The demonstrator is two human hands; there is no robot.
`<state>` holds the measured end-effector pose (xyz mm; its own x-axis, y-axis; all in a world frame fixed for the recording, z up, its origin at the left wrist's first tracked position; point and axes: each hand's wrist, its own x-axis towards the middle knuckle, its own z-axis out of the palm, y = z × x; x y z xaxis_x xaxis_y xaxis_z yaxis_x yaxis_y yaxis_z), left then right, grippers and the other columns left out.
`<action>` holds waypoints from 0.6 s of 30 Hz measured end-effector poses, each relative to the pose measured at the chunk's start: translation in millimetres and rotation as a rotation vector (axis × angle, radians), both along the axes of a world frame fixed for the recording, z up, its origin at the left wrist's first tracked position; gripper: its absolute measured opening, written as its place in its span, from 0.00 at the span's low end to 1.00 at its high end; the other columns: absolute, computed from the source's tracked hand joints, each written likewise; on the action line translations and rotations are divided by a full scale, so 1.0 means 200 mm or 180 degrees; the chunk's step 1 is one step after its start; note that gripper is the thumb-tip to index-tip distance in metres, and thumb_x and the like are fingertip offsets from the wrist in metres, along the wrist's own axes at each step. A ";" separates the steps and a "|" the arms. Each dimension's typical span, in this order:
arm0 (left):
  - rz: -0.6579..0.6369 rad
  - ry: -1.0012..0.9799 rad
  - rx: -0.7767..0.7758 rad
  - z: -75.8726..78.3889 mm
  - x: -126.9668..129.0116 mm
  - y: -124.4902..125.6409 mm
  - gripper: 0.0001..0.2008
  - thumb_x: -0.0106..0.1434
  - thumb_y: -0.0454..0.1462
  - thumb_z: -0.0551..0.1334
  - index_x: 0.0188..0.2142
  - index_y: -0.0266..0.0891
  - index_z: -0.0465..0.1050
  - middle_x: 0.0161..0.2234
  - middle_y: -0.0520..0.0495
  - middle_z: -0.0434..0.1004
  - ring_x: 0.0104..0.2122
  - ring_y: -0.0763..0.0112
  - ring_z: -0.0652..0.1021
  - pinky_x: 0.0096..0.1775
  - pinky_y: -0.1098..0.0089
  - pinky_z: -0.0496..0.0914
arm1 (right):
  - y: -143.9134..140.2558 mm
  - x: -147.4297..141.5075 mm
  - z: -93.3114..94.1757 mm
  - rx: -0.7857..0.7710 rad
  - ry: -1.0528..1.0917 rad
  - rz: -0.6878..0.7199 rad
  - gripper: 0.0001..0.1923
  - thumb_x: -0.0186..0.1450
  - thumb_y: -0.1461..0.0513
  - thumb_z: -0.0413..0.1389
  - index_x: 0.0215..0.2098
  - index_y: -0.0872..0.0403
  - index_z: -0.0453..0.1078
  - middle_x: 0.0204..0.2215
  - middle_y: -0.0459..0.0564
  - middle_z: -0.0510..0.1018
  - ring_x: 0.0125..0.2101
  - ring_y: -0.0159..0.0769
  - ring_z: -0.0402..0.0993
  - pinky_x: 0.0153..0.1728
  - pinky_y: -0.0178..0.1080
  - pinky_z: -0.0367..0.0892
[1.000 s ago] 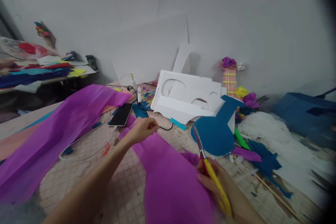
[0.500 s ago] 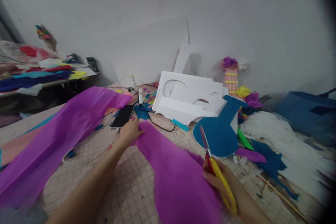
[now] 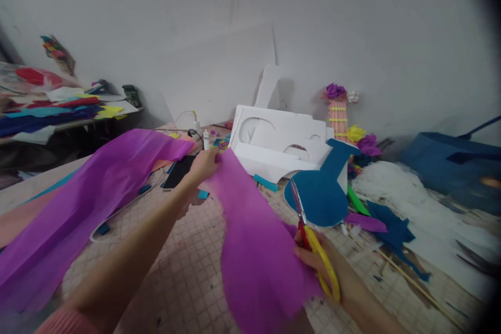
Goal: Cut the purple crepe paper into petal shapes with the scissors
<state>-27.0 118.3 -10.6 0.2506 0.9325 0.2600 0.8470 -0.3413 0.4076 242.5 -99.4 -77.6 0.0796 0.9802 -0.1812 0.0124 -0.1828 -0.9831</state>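
My left hand (image 3: pixel 205 164) pinches the narrow far end of a purple crepe-paper piece (image 3: pixel 254 240), which is cut wide at the near end. In my right hand (image 3: pixel 319 261) are scissors (image 3: pixel 309 235) with yellow and red handles; their blades look closed and point away from me. The right fingers also lie against the right edge of the purple paper. Just beyond the blades lies a blue vase-shaped cutout (image 3: pixel 319 195) with a white edge. A phone (image 3: pixel 178 172) lies partly behind my left wrist.
A long purple sheet (image 3: pixel 94 182) drapes over the left side. White cut boards (image 3: pixel 282 135) lean by the wall. Right of the blue cutout are paper scraps (image 3: pixel 391 229), a thin stick (image 3: pixel 420 289), white fibre (image 3: pixel 395 182) and a blue bag (image 3: pixel 450 167). A white cable (image 3: pixel 117 214) crosses the left.
My left hand has lifted the narrow end of the purple paper up and slightly right, away from the table. The scissors stay in my right hand. The whole view has shifted slightly.
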 end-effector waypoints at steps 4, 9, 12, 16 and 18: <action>-0.0561 -0.0367 0.0162 -0.02 0.13 0.00 0.33 0.54 0.40 0.62 0.59 0.37 0.54 0.56 0.36 0.63 0.46 0.63 0.72 0.43 0.68 0.67 | -0.01 -0.05 0.00 -0.0106 0.0166 -0.0054 0.15 0.51 0.57 0.63 0.28 0.51 0.61 0.19 0.36 0.62 0.14 0.24 0.54 0.15 0.31 0.45; -0.0855 -0.0959 -0.0497 -0.14 0.10 -0.20 0.26 0.56 0.44 0.61 0.52 0.35 0.60 0.42 0.38 0.74 0.33 0.67 0.77 0.33 0.69 0.69 | 0.00 -0.07 0.03 -0.0139 0.0301 -0.0124 0.16 0.50 0.58 0.64 0.29 0.52 0.62 0.20 0.37 0.66 0.16 0.25 0.58 0.16 0.31 0.49; -0.0838 -0.1037 -0.1424 -0.21 0.06 -0.29 0.18 0.59 0.48 0.56 0.37 0.35 0.68 0.26 0.46 0.76 0.21 0.71 0.75 0.25 0.74 0.65 | 0.01 -0.09 0.04 -0.0158 0.0372 -0.0157 0.16 0.49 0.57 0.65 0.29 0.52 0.63 0.18 0.36 0.65 0.16 0.26 0.58 0.16 0.31 0.50; -0.0809 -0.1058 -0.1692 -0.29 0.08 -0.33 0.23 0.59 0.52 0.54 0.20 0.36 0.66 0.13 0.52 0.65 0.13 0.75 0.67 0.19 0.74 0.57 | 0.02 -0.11 0.06 -0.0131 0.0464 -0.0195 0.17 0.47 0.56 0.66 0.28 0.52 0.64 0.18 0.37 0.67 0.17 0.27 0.60 0.17 0.31 0.54; -0.0764 -0.1250 -0.1600 -0.32 0.11 -0.33 0.20 0.57 0.52 0.56 0.22 0.37 0.66 0.16 0.54 0.65 0.16 0.76 0.66 0.21 0.75 0.56 | 0.02 -0.11 0.06 -0.0121 0.0493 -0.0233 0.17 0.46 0.56 0.66 0.28 0.52 0.65 0.19 0.38 0.68 0.18 0.28 0.62 0.18 0.32 0.56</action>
